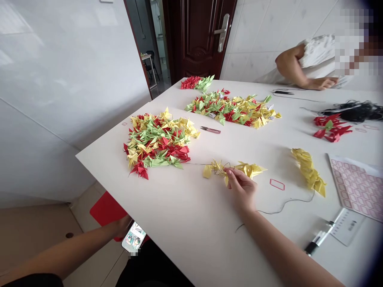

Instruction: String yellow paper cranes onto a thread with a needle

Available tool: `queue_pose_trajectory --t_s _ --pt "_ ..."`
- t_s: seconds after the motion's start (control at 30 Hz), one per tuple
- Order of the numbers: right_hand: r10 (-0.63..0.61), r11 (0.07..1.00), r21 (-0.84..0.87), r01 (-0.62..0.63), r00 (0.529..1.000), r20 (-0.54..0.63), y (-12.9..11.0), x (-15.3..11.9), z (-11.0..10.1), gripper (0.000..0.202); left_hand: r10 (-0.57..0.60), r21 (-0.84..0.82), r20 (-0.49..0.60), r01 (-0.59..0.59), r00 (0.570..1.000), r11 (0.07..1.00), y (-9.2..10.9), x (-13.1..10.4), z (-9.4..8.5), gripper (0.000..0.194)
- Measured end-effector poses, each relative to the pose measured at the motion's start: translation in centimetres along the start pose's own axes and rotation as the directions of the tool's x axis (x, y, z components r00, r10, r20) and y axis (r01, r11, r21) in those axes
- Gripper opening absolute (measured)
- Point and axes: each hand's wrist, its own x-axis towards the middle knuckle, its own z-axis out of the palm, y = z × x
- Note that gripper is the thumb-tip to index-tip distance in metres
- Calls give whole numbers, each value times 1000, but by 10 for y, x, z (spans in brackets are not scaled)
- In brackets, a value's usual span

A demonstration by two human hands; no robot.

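Print on card too small to read, dark thread pinched by right hand, yellow folded papers beside it on table, long axis left-to-right, rightmost tip pointed right, phone clasped by left hand

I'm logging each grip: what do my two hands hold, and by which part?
Your right hand pinches dark thread at a loop by yellow paper pieces; your left hand holds a phone, exact grip unclear.

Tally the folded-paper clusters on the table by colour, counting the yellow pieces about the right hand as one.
Mixed heaps: 3
Yellow clusters: 2
Mostly red cluster: 1
Total: 6
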Motion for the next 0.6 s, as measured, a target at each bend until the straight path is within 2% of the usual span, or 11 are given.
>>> queue_pose_trajectory --t_s 0.1,0.23,0.47,0.6 --pt "3 1000 1 -3 1000 -9 -1 1 1 30 -39 9 75 39 996 999 9 -2 -1 23" --pt "21 1000 4 -21 1000 -13 -1 1 1 32 -47 14 87 46 995 999 16 -4 0 22" --pt "24 1000 -2 -24 1000 -7 -5 0 1 33 -53 -10 128 55 990 998 16 -8 6 19" --pt "18 1000 6 -18 1000 -4 -6 0 1 31 -54 -20 133 57 990 998 15 -2 4 19"
